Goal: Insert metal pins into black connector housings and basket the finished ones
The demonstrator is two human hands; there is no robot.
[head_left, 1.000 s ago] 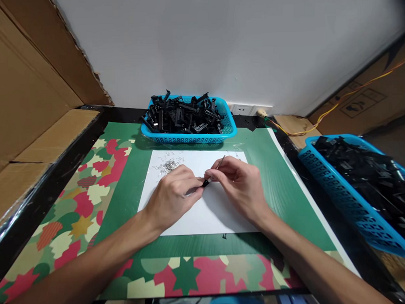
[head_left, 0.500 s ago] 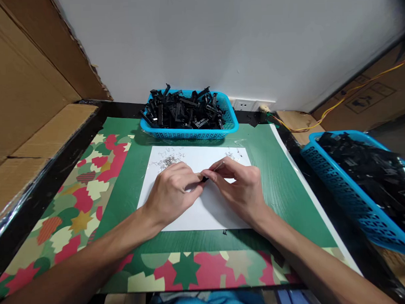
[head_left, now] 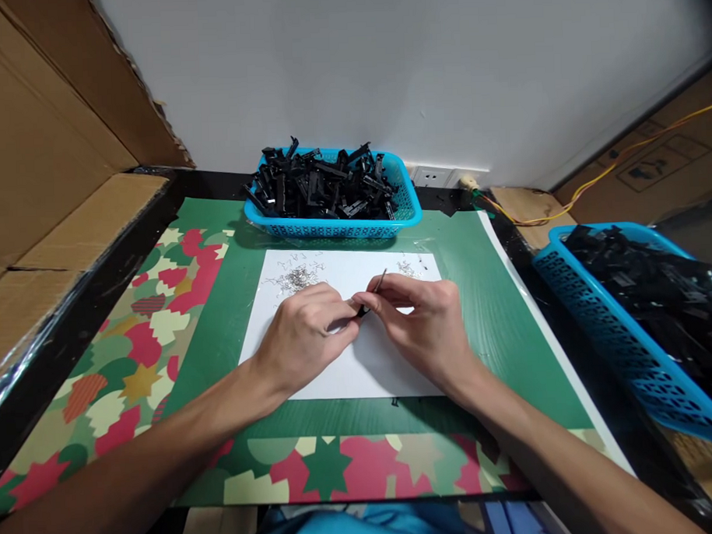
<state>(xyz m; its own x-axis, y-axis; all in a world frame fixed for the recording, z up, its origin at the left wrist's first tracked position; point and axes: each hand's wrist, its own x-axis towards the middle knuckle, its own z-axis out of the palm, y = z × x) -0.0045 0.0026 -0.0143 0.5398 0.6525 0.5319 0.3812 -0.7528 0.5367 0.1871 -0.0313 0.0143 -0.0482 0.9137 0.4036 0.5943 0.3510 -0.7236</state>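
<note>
Over the white sheet, my left hand (head_left: 308, 329) and my right hand (head_left: 421, 318) meet, with their fingers pinched close together. Between the fingertips is a small black plastic part (head_left: 362, 309), mostly covered; my left hand grips it. A thin, narrow tool (head_left: 381, 281) sticks up from between my right thumb and fingers, its other end hidden near the black part. Beyond my left hand lies a loose pile of small bent metal wire pieces (head_left: 298, 278). A smaller group of similar wire pieces (head_left: 406, 268) lies past my right hand.
A blue basket (head_left: 337, 229) heaped with black plastic parts stands at the back by the wall. Another blue basket (head_left: 621, 343) of black pieces is at the right. The white sheet (head_left: 360, 380) lies on a green mat (head_left: 503, 324). Cardboard (head_left: 80, 230) borders the left; a wall socket (head_left: 431, 175) sits behind.
The thin tool in my right hand has swung to a steeper, more visible angle. Both hands stay pinched together at the black part. The camera view has shifted slightly.
</note>
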